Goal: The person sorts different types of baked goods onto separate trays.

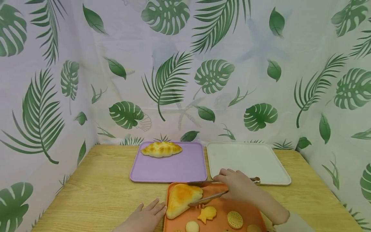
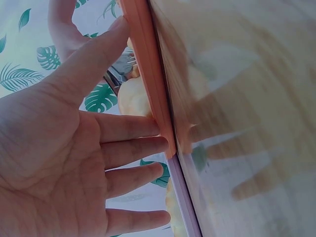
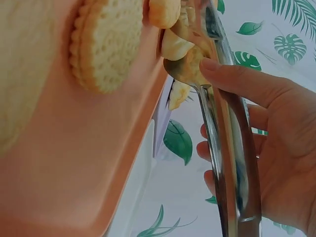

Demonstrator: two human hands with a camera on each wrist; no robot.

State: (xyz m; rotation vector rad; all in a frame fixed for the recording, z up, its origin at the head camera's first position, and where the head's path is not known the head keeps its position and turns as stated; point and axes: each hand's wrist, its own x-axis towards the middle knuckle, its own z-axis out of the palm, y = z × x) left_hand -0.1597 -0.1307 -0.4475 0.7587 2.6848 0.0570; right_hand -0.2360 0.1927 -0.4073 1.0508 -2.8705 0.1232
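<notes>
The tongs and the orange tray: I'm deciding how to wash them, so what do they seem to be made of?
The tongs look like polished metal, perhaps stainless steel: the right wrist view shows bright, mirror-like reflections along them. The orange tray looks like smooth, satin plastic, judging by its even colour and rounded, moulded-looking rim, though a coated material remains possible.

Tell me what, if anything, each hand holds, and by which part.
The right hand holds the tongs around the middle of their length; the left hand holds nothing.
</notes>
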